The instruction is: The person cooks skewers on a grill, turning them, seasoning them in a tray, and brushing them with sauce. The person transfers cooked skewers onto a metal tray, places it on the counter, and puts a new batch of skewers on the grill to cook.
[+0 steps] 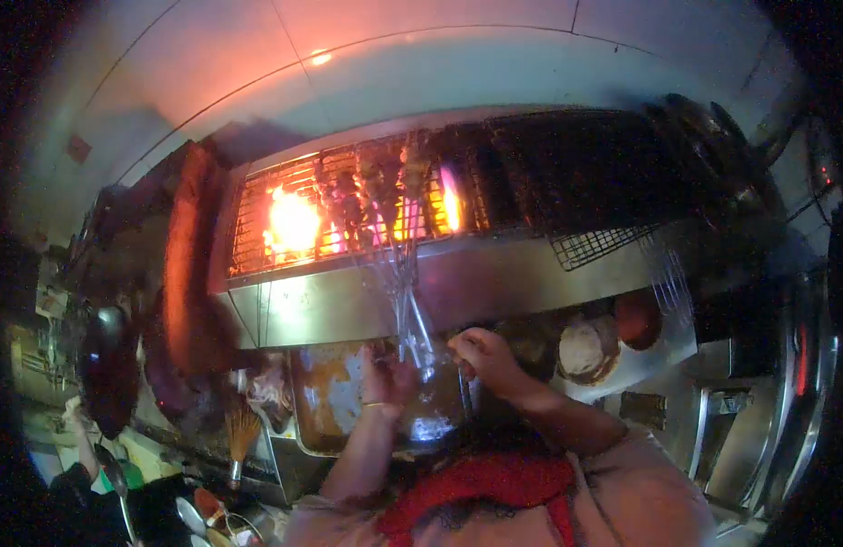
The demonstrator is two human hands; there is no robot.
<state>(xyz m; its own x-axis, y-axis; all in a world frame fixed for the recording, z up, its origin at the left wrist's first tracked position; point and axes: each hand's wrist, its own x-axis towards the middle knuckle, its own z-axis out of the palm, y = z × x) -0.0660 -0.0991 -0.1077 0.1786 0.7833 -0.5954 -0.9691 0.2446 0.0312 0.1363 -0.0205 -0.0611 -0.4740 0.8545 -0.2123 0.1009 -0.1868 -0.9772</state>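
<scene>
Several metal skewers (405, 310) reach from the grill over its steel front ledge. Dark pieces of meat (380, 187) sit on their far ends, above the coals. Just below the skewer ends, my left hand (385, 381) is raised with its fingers stretched out, open. Beside the skewer ends on the right, my right hand (481, 357) has its fingers curled together; what they hold, if anything, I cannot make out. Under both hands lies a metal tray (326, 401) with brownish stains.
Bright flames (294, 223) rise through the grate left of the meat. A wire rack (599, 246) overhangs the ledge on the right. Bowls (587, 351) and more skewers (669, 281) lie to the right. A brush (242, 433) stands at left, near another person's arm (82, 442).
</scene>
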